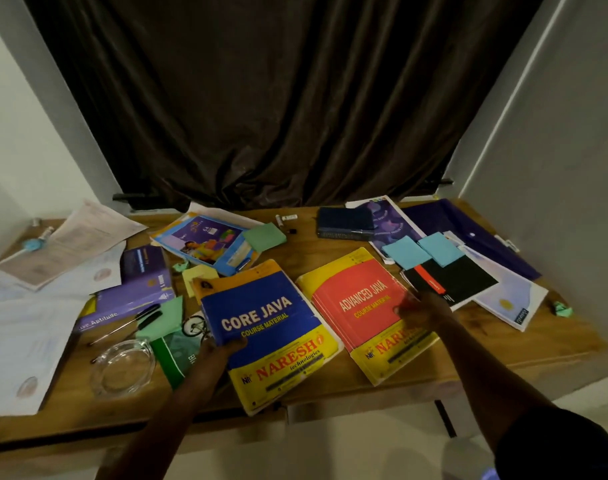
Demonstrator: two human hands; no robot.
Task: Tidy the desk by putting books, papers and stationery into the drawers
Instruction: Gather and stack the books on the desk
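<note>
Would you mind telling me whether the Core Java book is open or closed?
Closed: the Core Java book shows its whole front cover, left hand gripping its edge.

Two arms in shot. The left hand [223,348] and its forearm [178,407] show bare, uncovered all the way to the frame edge at seven o'clock. The right hand [424,310] and forearm [486,368] are bare as well. Down at five o'clock, a dark sleeve [565,448], near black, plain and loose, covers the arm, its hem crossing it.
</note>
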